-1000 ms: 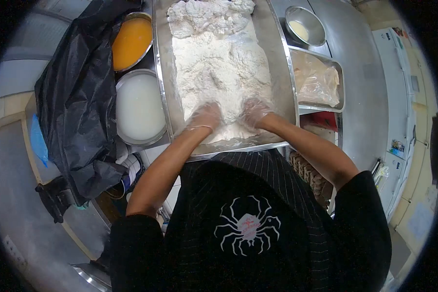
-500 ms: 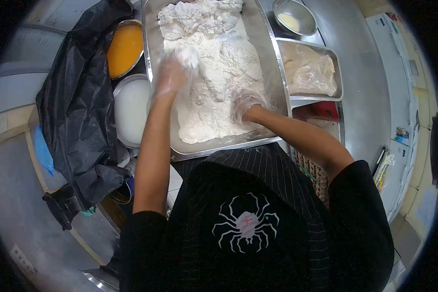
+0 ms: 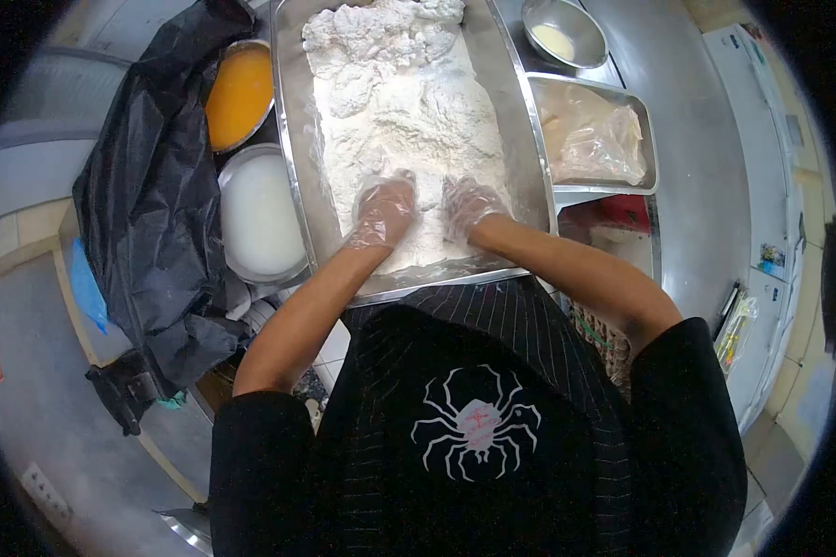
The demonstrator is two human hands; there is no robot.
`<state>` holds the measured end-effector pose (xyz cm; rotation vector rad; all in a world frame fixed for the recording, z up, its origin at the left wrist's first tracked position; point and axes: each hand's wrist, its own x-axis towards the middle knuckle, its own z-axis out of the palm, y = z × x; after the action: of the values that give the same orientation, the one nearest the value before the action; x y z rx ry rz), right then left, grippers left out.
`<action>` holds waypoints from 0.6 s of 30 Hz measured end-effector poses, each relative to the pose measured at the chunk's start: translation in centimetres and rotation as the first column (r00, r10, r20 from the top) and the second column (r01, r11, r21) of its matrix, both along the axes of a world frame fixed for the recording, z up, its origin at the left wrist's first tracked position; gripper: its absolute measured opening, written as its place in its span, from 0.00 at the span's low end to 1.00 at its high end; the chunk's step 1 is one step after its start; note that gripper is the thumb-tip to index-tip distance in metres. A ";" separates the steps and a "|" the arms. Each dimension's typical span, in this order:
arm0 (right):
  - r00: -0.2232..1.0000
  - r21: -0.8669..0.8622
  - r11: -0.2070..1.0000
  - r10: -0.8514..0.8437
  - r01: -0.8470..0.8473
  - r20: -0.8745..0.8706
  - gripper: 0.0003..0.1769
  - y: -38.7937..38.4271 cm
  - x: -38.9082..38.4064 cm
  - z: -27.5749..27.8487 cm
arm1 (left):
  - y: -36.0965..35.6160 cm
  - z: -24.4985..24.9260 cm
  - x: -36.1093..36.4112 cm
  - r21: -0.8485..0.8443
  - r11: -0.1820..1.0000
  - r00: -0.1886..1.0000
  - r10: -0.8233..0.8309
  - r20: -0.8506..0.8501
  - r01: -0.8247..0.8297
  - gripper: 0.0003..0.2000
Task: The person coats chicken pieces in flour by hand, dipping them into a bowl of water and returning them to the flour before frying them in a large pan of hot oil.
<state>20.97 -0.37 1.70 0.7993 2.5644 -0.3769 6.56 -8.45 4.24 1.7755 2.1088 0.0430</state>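
A deep steel tray (image 3: pixel 299 200) holds a wide bed of white flour (image 3: pixel 409 139). My left hand (image 3: pixel 385 212), in a clear plastic glove, presses into the flour near the tray's front end. Beside it, a short way to the right, my right hand (image 3: pixel 474 209) is also gloved and dug into the flour. The fingertips of both hands are sunk in it, so I cannot see whether they grip anything. Lumpy flour-coated pieces (image 3: pixel 381 37) lie at the tray's far end.
Left of the tray stand a bowl of orange liquid (image 3: pixel 240 97) and a bowl of whitish liquid (image 3: pixel 262 213), beside black plastic sheeting (image 3: pixel 158 186). To the right are a smaller tray (image 3: pixel 652 139) with a plastic bag of pale contents (image 3: pixel 590 135) and a steel bowl (image 3: pixel 593 42).
My left hand has come from the tray's left middle, where it was blurred above the flour, down to the front beside my right hand. The right hand has barely moved.
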 end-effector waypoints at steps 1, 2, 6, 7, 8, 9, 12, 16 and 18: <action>0.998 -0.052 0.997 0.048 -0.050 -0.040 0.14 0.8 0.5 0.1 | -0.5 0.9 -0.3 0.067 0.997 0.997 0.025 0.074 -0.030 0.13; 0.998 -0.043 0.998 0.047 -0.049 -0.046 0.14 1.8 -0.1 2.3 | -0.6 0.9 -1.2 0.076 0.997 0.997 0.022 0.068 -0.028 0.13; 0.925 -0.424 0.840 0.380 -0.339 0.013 0.18 7.4 2.4 -5.7 | 0.0 3.1 -3.1 -0.053 0.988 0.987 -0.145 -0.066 0.142 0.20; 0.920 -0.437 0.811 0.369 -0.389 -0.133 0.17 8.9 4.1 -11.5 | 0.0 -1.1 -3.7 -0.064 0.998 1.000 -0.011 -0.016 0.010 0.22; 0.915 -0.335 0.855 0.398 -0.395 -0.064 0.18 9.2 2.2 -6.9 | -0.1 -3.3 -4.1 -0.078 0.989 0.991 0.128 0.032 -0.126 0.25; 0.909 -0.226 0.886 0.417 -0.405 0.007 0.18 9.4 -0.8 0.8 | 0.7 -0.1 -2.8 -0.185 0.982 0.991 0.015 -0.130 -0.040 0.29; 0.976 0.023 0.998 -0.056 0.052 0.211 0.21 10.4 -6.8 7.0 | 1.7 -4.5 -3.4 -0.075 0.996 0.960 -0.075 -0.269 0.057 0.27; 0.988 0.159 0.987 0.009 0.016 -0.153 0.26 9.2 -9.8 -2.1 | 0.5 -8.8 -3.3 -0.008 0.979 0.976 0.200 -0.080 -0.202 0.21; 0.932 0.335 0.919 -0.084 0.209 -0.351 0.25 6.2 -10.8 -0.8 | 1.4 -2.3 -3.1 -0.119 0.955 0.961 0.277 0.030 -0.271 0.21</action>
<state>10.14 5.79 0.94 1.1567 2.9483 -0.0724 3.45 -7.09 1.90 1.3947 2.2611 0.0371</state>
